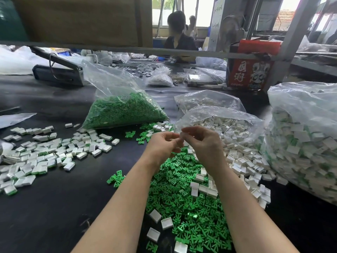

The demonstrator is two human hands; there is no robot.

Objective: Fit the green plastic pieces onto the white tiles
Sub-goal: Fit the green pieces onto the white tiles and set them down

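Here both hands, left hand [164,143] and right hand [202,143], meet fingertip-close, raised.

A loose heap of plastic pieces [184,207] lies at six o'clock on the table [54,207], under the hands. Assembled tiles [45,154] spread at nine o'clock. A bag of pieces [124,110] sits at twelve; bags of tiles [228,128] at two and three.
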